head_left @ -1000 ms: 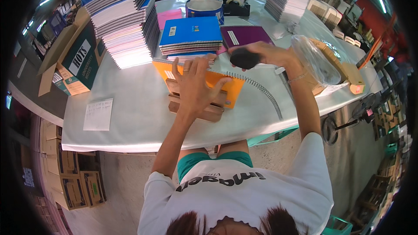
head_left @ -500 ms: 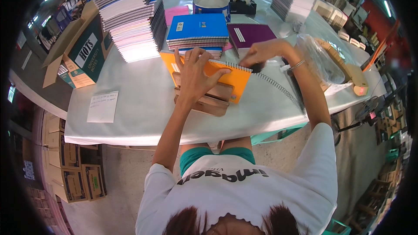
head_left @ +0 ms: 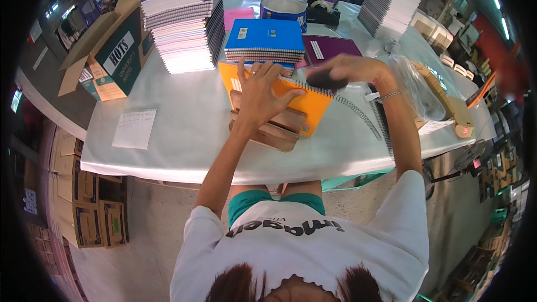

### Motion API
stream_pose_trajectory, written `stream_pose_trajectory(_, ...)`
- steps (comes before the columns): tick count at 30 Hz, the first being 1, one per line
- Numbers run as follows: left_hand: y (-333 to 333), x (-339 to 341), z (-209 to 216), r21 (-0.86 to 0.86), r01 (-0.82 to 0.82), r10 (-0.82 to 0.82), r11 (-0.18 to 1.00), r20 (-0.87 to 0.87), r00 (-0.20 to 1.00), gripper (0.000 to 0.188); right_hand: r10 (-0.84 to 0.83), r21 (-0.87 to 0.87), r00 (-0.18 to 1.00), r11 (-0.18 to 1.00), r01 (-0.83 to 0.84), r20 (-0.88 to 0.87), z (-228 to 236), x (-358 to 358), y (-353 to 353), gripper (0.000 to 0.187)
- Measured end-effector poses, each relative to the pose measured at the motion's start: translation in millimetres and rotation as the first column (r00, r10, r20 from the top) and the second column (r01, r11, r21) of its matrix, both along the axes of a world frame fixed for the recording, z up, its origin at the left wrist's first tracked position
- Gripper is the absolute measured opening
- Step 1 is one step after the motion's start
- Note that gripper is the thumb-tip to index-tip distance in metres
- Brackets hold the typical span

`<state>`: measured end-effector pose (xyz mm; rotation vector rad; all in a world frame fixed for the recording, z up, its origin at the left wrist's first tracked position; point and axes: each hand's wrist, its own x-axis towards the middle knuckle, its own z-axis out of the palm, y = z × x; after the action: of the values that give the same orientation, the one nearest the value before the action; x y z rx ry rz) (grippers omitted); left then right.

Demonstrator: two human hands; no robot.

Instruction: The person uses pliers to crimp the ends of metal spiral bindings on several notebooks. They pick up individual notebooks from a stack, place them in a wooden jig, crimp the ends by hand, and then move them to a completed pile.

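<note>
My left hand grips the top of an orange notebook, fingers over its edge and thumb on the front cover. The notebook stands tilted in a grooved wooden stand. Along its top edge runs a wire spiral, and a loose length of coil trails off to the right. At the right end of that edge, my right hand is closed on a dark rounded object, blurred, its kind unclear. Just behind lie a stack of blue-covered notebooks and a purple notebook.
Tall notebook stacks stand at the left and far right. An open carton is beyond the left edge. A written paper slip lies on the white table. Dark coils and a plastic-covered box sit right.
My right hand has lifted slightly and turned, showing more of the dark object. My left hand keeps its hold on the orange notebook. The whole view has shifted a little.
</note>
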<state>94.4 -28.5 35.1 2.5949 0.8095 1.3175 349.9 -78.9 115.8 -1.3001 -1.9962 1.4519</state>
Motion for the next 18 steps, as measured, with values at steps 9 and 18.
stream_pose_trajectory(9, 0.7, 4.1, -0.1, -0.048, 0.021, -0.019, 0.999, 0.041, 0.999, 0.047, -0.275, -0.205, 0.944, 0.95, 0.237, -0.183, -13.0, 12.2, 10.6, 0.078)
stream_pose_trajectory(18, 3.8, -6.8, -2.6, 0.004, -0.067, 0.067, 0.998, 0.045, 0.997, 0.046, -0.274, 0.014, 0.818, 0.951, 0.309, 0.505, -8.4, -4.9, 23.1, 0.066)
